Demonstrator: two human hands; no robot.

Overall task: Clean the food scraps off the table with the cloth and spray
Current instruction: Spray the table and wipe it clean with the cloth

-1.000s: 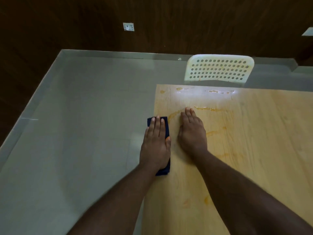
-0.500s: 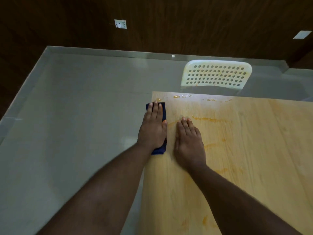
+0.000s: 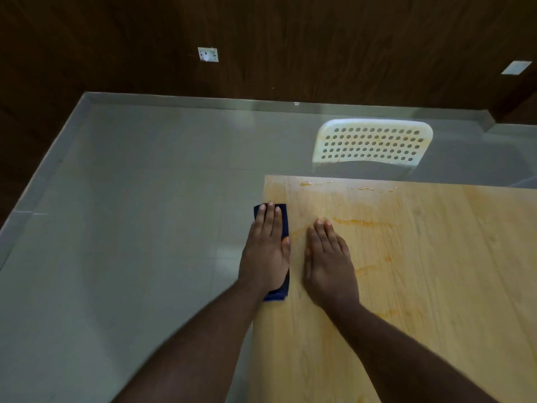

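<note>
The folded dark blue cloth (image 3: 285, 225) lies flat on the left edge of the wooden tabletop (image 3: 436, 286), its outer side slightly overhanging that edge. The left hand (image 3: 266, 251) presses it down with straight fingers laid together, palm flat; nothing is curled round the fabric. The right hand (image 3: 329, 266) rests just beside it, flat on the bare wood, fingers extended and holding nothing.

Change noted: over the last second the cloth and left hand travelled along the left edge toward the far corner and have now come part of the way back. The right hand has kept its place on the wood throughout. This reads as a back-and-forth wiping stroke along the edge strip.

Orange smears (image 3: 360, 222) remain beyond the right hand's fingertips, with further marks lower down and wet droplets (image 3: 308, 183) along the far edge. In my judgement the edge strip is being covered, but most of the soiled area to the right is untreated, so the task is well short of done.

No spray bottle is in view. A white perforated chair (image 3: 372, 144) stands behind the far edge, on a grey tiled floor (image 3: 130, 228).
</note>
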